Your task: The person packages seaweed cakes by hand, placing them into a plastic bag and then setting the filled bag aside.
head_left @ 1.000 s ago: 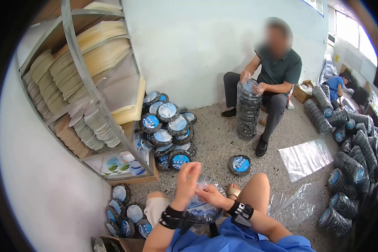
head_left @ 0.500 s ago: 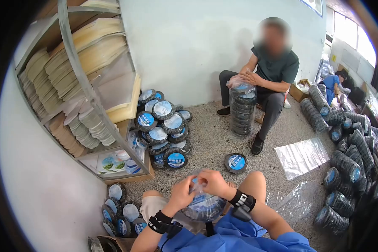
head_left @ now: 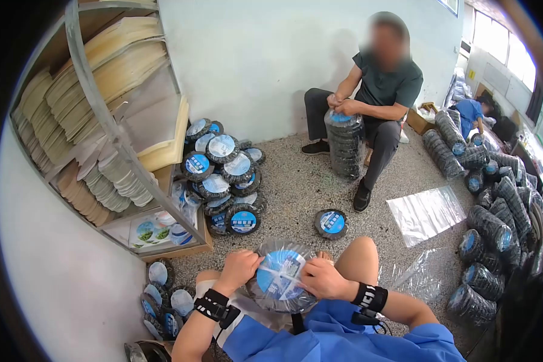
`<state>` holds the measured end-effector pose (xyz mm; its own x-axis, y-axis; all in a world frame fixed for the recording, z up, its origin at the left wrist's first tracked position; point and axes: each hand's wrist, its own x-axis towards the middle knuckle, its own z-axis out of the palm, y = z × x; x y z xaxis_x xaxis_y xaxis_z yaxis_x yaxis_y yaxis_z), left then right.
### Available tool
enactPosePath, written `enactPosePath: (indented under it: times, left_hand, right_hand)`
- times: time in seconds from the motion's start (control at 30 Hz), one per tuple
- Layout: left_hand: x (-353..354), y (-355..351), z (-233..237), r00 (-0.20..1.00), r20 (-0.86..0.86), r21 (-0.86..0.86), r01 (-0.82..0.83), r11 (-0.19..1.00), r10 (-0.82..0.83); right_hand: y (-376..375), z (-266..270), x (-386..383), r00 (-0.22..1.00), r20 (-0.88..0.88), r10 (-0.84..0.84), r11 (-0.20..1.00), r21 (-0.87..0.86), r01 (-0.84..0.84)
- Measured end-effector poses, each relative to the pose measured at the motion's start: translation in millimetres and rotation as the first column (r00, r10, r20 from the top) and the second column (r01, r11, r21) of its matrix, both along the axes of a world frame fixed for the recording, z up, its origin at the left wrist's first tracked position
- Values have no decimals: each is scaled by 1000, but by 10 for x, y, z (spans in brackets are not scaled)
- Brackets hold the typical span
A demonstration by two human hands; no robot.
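Between my knees stands a round bundle of black discs (head_left: 282, 276) in clear plastic, a blue and white label on its top. The clear plastic bag (head_left: 291, 263) is drawn over the label with pale creases that cross near the middle. My left hand (head_left: 240, 269) is closed at the left rim, its fingers pinching the plastic. On the right rim my right hand (head_left: 326, 280) is also closed on the plastic, fingertips bent against the label's edge. How many discs lie beneath is hidden.
A single labelled disc (head_left: 332, 224) lies on the floor ahead, near a flat plastic sheet (head_left: 426, 215). Labelled discs (head_left: 223, 175) are heaped beside a metal shelf (head_left: 96, 102) of paper sheets. A co-worker (head_left: 389, 84) sits opposite, gripping a tall wrapped stack (head_left: 346, 148). Wrapped rolls (head_left: 492, 232) are piled at right.
My hands have parted from the gathered plastic above the bundle's middle to its left and right rims, uncovering the label. The co-worker's hands have drawn together at the stack's top.
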<state>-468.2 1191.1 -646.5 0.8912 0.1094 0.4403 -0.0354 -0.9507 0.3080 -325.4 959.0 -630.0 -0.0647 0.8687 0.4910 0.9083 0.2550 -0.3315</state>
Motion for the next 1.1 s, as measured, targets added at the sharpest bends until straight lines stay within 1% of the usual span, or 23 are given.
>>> enactPosePath:
  times: [0.1,0.13,0.17,0.23,0.27,0.3,0.37,0.43,0.5,0.57,0.6,0.63,0.7,0.73,0.77,0.83,0.87,0.9,0.97,1.0,1.03,1.07,1.1]
  left_hand:
    - [10,3,-160,999,-15,-50,-37,998,36]
    - [43,-1,-183,998,-17,-75,-64,995,63]
    - [97,-35,-172,998,-16,-72,-62,995,61]
    - [166,-105,-154,989,2,-82,-150,985,150]
    - [137,-95,-124,989,2,-77,-148,986,148]
    - [75,-82,-64,983,-10,-167,-182,969,183]
    - [40,-115,136,977,-22,-244,-211,947,212]
    - [101,-389,389,972,125,-355,-142,924,197]
    - [194,-530,466,980,124,-349,-103,931,155]
    - [318,-498,335,968,194,-589,-15,808,159]
    - [333,-422,288,967,190,-726,21,687,172]
    - [299,-364,251,967,192,-728,24,685,170]
    - [205,-317,246,992,-122,-850,-99,517,-11]
    - [179,-322,246,999,6,-871,-17,491,46]
    - [128,-347,271,999,1,-869,-23,495,47]
    - [-18,-471,346,985,-75,-810,-152,566,158]
    - [-60,-596,323,989,-28,-798,-111,592,147]
    - [-45,-621,326,988,-26,-800,-111,589,152]
    - [12,-654,338,978,120,-498,-88,863,169]
    - [90,-605,312,983,142,-424,-45,904,116]
    - [107,-588,259,982,145,-431,-49,901,123]
    - [130,-551,239,998,11,-541,-44,840,59]
    - [153,-506,248,994,-110,-638,-54,768,-22]
  right_hand:
    - [-68,74,-9,992,-119,52,999,2,-52]
    - [-6,123,-78,897,-424,125,992,51,-114]
    - [73,168,-145,706,-681,195,980,116,-159]
    - [261,102,-194,632,-749,199,979,126,-158]
    - [356,-70,-109,556,-831,26,990,-56,-129]
    - [446,-158,-48,472,-868,-154,964,-237,-120]
    - [553,-163,-38,538,-837,-94,994,-108,6]
    - [582,-12,-114,591,-779,-209,976,-207,72]
    - [631,-170,-185,640,-741,-205,976,-201,79]
    - [633,-293,-209,664,-743,-84,996,-73,44]
    - [599,-258,-213,557,-828,-65,996,-84,-9]
    - [579,-234,-190,558,-827,-69,996,-86,-6]
    - [568,-183,-138,462,-885,-61,990,-112,-82]
    - [573,-180,-118,426,-904,-48,989,-102,-105]
    - [577,-192,-89,421,-906,-43,990,-97,-107]
    - [585,-227,-7,83,-995,-57,993,-65,-97]
    - [590,-219,16,-52,-998,-19,994,-14,-108]
    - [599,-214,14,-49,-999,-23,994,-17,-112]
    - [582,-157,-17,-13,-1000,-16,990,-14,-140]
    - [544,-99,-51,-13,-999,-30,989,-27,-144]
    - [526,-10,-78,345,-936,-67,992,-98,-73]
    - [544,57,-82,658,-745,-108,991,-130,16]
    - [569,35,-16,667,-739,-98,992,-124,8]
